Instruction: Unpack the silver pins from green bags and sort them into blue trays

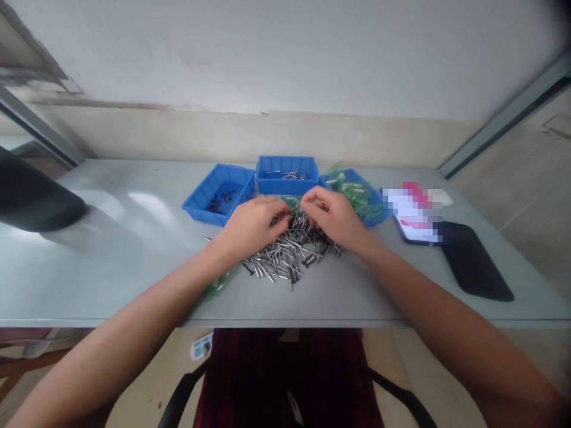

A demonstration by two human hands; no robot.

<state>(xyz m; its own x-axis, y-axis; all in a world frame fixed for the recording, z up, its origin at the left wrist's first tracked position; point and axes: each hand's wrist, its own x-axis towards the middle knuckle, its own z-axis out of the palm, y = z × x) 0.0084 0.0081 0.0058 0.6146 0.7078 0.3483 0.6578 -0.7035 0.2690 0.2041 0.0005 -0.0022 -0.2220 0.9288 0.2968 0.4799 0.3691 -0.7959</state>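
Note:
A small green plastic bag (292, 201) shows between my hands, above a loose pile of thin silver metal pins (281, 252) mixed with dark screws (309, 260). From the right, my right hand (330, 214) pinches the bag's edge with thumb and fingers. My left hand (259, 221) is closed at its other side, fingertips curled over the pile. Its grip is partly hidden, but the bag's edge meets its fingers. Behind the hands, a blue bin (288, 163) contains some silver pins, while the left blue bin (191, 206) contains dark screws.
Green bags (354, 191) fill a third blue bin (379, 219) at right. A lit phone (413, 223) and a dark flat case (477, 261) lie beyond my right arm. Another green bag (217, 287) lies by my left forearm. A dark cylinder (35, 193) stands far left.

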